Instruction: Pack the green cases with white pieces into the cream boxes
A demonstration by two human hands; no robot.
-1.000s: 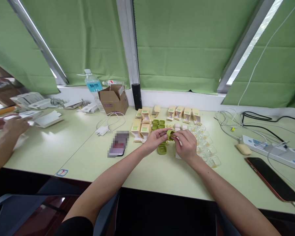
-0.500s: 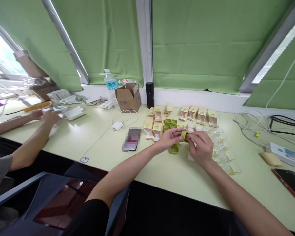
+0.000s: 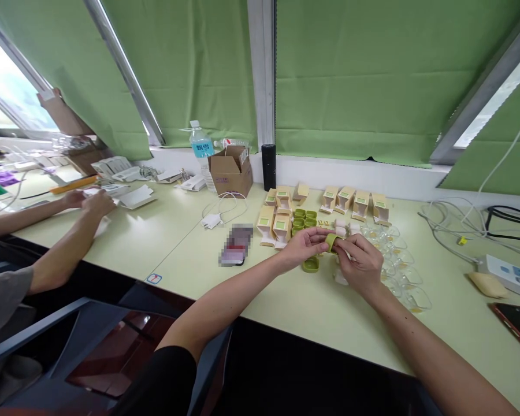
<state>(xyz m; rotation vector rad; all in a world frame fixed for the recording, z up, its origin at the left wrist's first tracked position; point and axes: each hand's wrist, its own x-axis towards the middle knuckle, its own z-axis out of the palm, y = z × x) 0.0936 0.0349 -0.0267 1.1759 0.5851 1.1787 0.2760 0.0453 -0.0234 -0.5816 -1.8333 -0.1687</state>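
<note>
My left hand [image 3: 304,245] and my right hand [image 3: 360,261] meet over the pale green table [image 3: 177,254], both pinching one small olive-green case [image 3: 331,241] between the fingertips. Just below them another green case [image 3: 311,264] lies on the table. Behind it stand several more green cases [image 3: 304,218]. Small tan cartons [image 3: 274,223] stand to the left and in a row [image 3: 355,202] at the back. Clear plastic trays [image 3: 401,269] lie to the right of my right hand.
A brown cardboard box [image 3: 230,171], a water bottle [image 3: 200,149] and a black cylinder [image 3: 268,167] stand by the window sill. A white charger [image 3: 212,220] and a phone [image 3: 236,248] lie left. Cables [image 3: 459,231] and a power strip [image 3: 509,274] lie right. A co-worker's hands [image 3: 91,202] handle white packaging at far left.
The view has swung to the left, bringing the co-worker's arms into sight. Both my hands stay together on the small green case, with only slight finger movement.
</note>
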